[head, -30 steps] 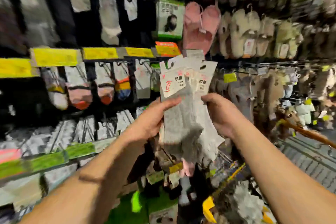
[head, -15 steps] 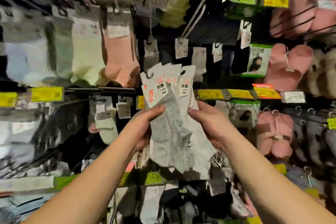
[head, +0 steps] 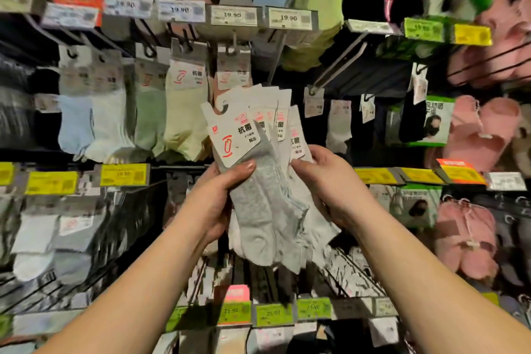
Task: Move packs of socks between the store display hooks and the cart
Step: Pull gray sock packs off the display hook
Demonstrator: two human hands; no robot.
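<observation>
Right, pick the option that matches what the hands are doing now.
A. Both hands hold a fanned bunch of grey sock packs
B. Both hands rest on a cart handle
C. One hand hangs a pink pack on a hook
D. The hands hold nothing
A: the left hand and the right hand both grip the fanned grey sock packs in front of the display hooks.

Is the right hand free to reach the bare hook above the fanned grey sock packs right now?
Probably not yet. The right hand grips the fanned grey sock packs together with the left hand, so it is occupied. The bare hook itself looks unobstructed just above the pack cards.
</observation>
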